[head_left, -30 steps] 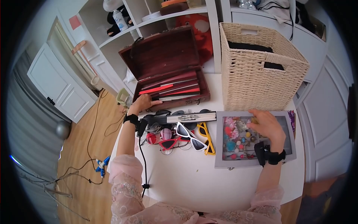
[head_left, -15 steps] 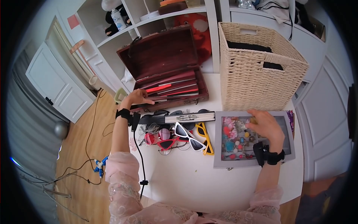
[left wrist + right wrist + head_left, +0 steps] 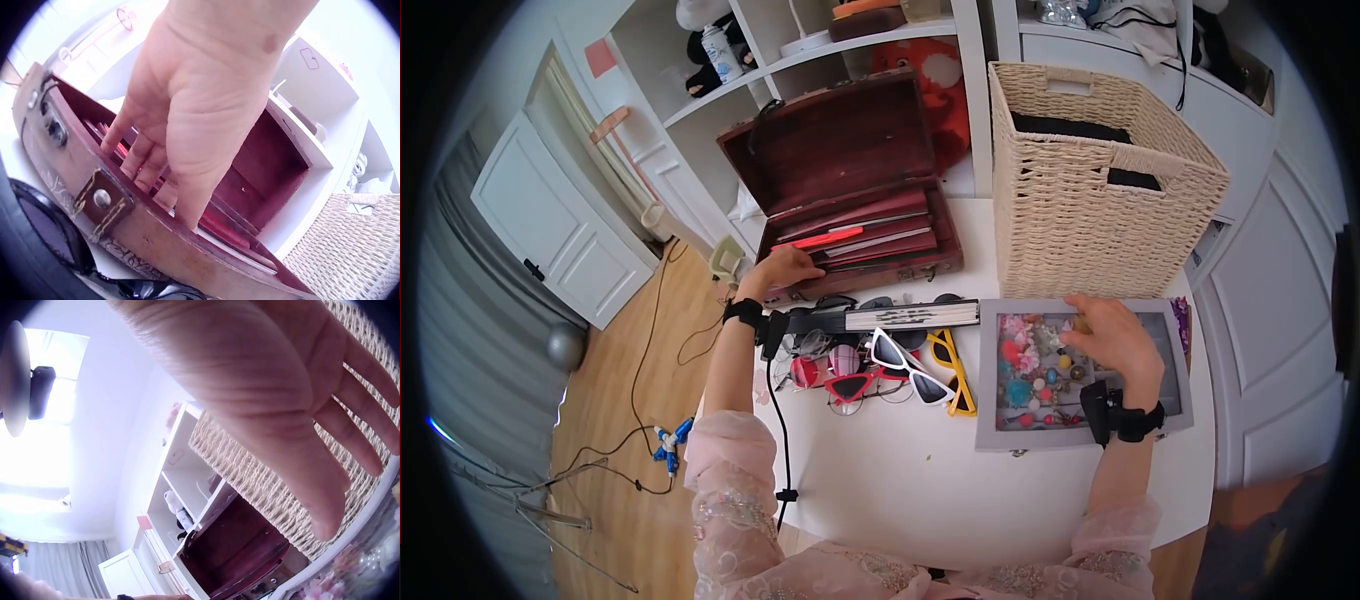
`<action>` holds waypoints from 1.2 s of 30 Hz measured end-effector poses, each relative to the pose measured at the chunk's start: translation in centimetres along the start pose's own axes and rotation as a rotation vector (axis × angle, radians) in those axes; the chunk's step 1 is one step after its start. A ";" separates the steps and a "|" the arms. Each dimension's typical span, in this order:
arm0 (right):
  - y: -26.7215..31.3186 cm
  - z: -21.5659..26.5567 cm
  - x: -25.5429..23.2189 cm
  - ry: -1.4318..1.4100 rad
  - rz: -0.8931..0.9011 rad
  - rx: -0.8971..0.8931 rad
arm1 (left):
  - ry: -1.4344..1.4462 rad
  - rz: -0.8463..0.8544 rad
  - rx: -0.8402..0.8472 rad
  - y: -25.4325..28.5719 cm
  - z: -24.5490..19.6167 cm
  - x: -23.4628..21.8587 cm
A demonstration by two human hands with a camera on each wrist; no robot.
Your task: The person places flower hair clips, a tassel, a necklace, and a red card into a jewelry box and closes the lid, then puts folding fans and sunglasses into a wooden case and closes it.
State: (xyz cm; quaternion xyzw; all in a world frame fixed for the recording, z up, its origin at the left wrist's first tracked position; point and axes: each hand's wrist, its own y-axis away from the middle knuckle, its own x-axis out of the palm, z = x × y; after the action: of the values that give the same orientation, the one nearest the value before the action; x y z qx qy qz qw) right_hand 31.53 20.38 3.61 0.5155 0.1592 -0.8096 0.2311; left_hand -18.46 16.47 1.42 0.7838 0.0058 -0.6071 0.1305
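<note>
An opened dark red case (image 3: pixel 840 150) holds a row of red folders (image 3: pixel 870 225) with pale sheets. Over its front left corner is the left hand (image 3: pixel 785 268); in the left wrist view, that hand (image 3: pixel 194 106) dips spread, slightly bent fingers inside the front rim, thumb beside a white-edged sheet (image 3: pixel 234 253). The fingertips are partly hidden. On the grey glass-topped box (image 3: pixel 990 440), the right hand (image 3: pixel 1115 340) lies with fingers extended over colourful trinkets (image 3: pixel 1020 390). The right wrist view shows its fingers (image 3: pixel 356 419) straight and apart.
In front of the case lie a black-and-white fan-like item (image 3: pixel 910 315), white sunglasses (image 3: pixel 910 367), yellow sunglasses (image 3: pixel 953 370) and several other pairs. A tall woven basket (image 3: pixel 1090 220) stands behind the grey box. One cable (image 3: pixel 782 430) hangs from the left wrist.
The left hand shifted left, then back right along the case's front. Folders near the front lie differently, with fewer pale sheets showing. The right hand stayed in place.
</note>
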 end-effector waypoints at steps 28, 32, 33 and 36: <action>0.0 0.2 0.1 -0.024 -0.032 -0.048 | -0.294 -0.024 0.343 6.7 -8.7 3.4; 0.1 0.4 0.0 -0.015 -0.016 -0.044 | -0.315 -0.128 0.355 7.0 -8.8 4.6; 0.1 -0.1 0.4 -0.013 -0.050 -0.076 | -0.309 -0.156 0.380 6.9 -8.6 4.9; 0.0 -0.1 0.2 -0.028 -0.060 -0.085 | -0.297 -0.186 0.407 6.9 -8.8 4.9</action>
State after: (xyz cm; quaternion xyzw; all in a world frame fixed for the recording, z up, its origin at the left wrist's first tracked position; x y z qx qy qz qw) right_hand 31.51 20.34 3.37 0.4887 0.2057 -0.8159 0.2305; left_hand -7.67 10.90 0.09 0.6925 -0.0637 -0.7133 -0.0868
